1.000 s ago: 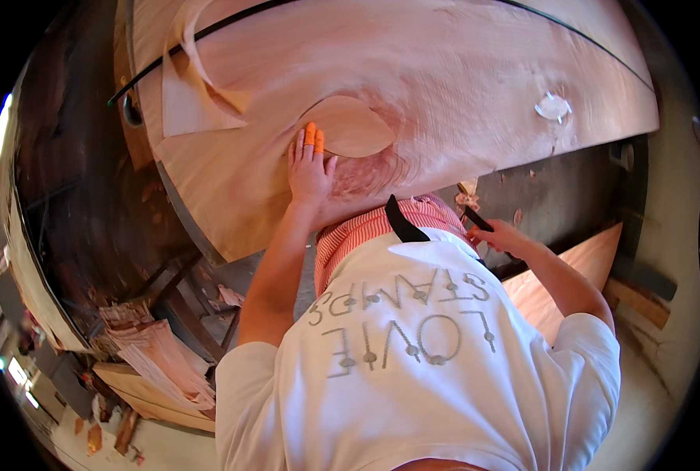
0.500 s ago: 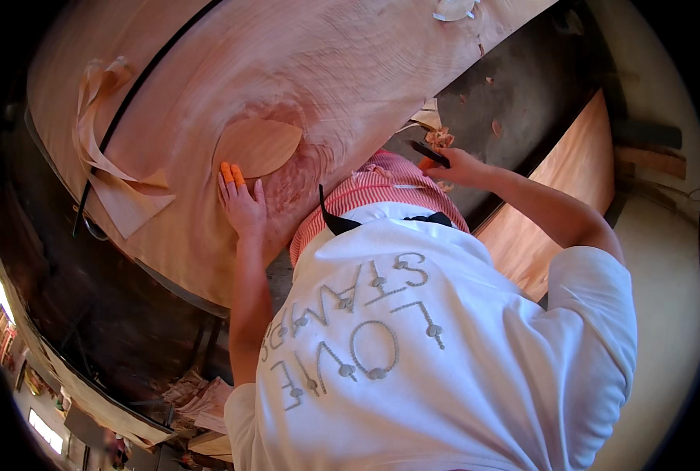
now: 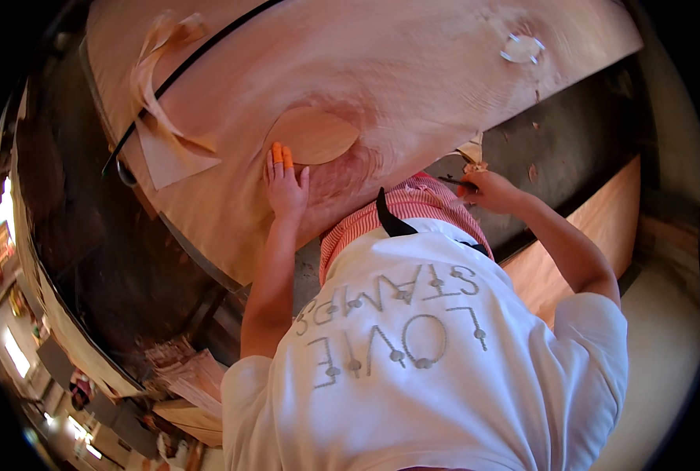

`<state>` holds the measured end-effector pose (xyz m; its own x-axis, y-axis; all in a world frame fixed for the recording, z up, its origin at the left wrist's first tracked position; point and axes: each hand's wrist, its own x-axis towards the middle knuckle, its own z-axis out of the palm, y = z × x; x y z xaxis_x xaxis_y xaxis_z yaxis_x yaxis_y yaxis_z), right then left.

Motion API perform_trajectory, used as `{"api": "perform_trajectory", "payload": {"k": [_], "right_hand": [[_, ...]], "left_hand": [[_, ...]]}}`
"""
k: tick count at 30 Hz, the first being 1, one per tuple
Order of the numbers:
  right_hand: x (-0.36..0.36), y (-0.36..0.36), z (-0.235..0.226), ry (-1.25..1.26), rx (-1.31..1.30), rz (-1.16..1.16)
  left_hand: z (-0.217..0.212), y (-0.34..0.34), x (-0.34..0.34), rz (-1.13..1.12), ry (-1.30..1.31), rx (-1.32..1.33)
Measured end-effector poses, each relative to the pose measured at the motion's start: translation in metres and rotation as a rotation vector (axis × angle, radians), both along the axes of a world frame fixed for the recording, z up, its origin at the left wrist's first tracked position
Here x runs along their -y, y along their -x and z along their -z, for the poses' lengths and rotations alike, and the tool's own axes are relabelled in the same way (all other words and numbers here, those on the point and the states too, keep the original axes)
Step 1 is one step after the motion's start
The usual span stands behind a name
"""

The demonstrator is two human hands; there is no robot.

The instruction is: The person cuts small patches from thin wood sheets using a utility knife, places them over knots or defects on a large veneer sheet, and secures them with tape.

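Observation:
My left hand (image 3: 287,187) lies flat with fingers stretched on a large sheet of wood veneer (image 3: 232,102). Orange covers wrap two of its fingertips, which touch the lower left edge of a leaf-shaped veneer patch (image 3: 315,135). Around the patch the grain swirls reddish and rough. Off the sheet's near edge, by the red-striped apron (image 3: 432,200), my right hand (image 3: 490,192) is closed round a slim dark knife (image 3: 453,180). Its tip points left; the fingers partly hide the handle. Small veneer scraps (image 3: 472,149) lie just beyond that hand.
A black strip or cord (image 3: 201,55) crosses the sheet at the left, beside curled veneer offcuts (image 3: 158,102). A smaller taped oval patch (image 3: 523,49) sits at the far right. Another veneer board (image 3: 601,224) leans at the right. Stacked veneer pieces (image 3: 197,381) lie at lower left.
The view has shifted, so the scene sits farther right and lower. My left hand stays by the patch. The knife in my right hand has tilted to a flatter angle.

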<state>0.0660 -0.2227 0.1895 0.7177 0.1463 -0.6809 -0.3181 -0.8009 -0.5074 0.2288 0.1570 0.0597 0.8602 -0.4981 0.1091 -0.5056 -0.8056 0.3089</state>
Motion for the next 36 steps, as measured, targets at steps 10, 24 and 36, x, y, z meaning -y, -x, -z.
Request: {"api": "perform_trajectory", "payload": {"k": [10,24,36], "right_hand": [[-0.053,-0.095,0.026,-0.309,0.099,0.313],[-0.23,-0.228,0.12,-0.502,0.378,0.224],[-0.249,-0.238,0.073,-0.161,0.306,0.157]], "left_hand": [[0.003,0.006,-0.003,-0.091,-0.01,0.014],[0.008,0.002,-0.004,-0.133,0.185,0.027],[-0.001,0.0,-0.028,-0.321,0.211,0.084]]}}
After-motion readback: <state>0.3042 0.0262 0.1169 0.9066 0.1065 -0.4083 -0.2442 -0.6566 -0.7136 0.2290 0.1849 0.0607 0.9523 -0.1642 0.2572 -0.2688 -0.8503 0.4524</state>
